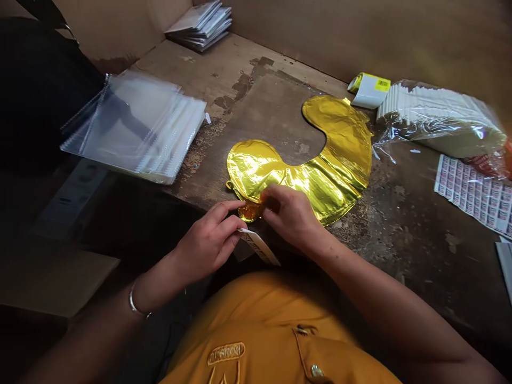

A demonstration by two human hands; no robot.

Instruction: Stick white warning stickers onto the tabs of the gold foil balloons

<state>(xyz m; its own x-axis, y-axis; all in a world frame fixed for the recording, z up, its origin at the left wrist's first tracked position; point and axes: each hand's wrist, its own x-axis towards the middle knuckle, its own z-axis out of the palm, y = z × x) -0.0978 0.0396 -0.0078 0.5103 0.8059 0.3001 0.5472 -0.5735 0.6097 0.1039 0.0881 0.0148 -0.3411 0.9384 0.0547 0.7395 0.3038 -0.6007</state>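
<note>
A flat gold foil balloon [344,154], curved like a hook, lies on the worn dark table [280,101]. My right hand [294,217] is closed in a pinch on the balloon's near edge, where a small tab of foil [248,212] sticks out toward me. At that tab are the fingertips of my left hand [210,237]. Between its thumb and fingers the left hand also grips a white printed strip [262,248], which slants down past the table's front edge. Part of the foil under my right fingers is hidden.
To the left, a pile of clear plastic sleeves [140,128] overhangs the table edge. Flat packets [200,24] are stacked at the back. On the right lie a yellow-and-white label roll [370,90], a plastic bag of white sticks [436,109] and a sticker sheet [474,194].
</note>
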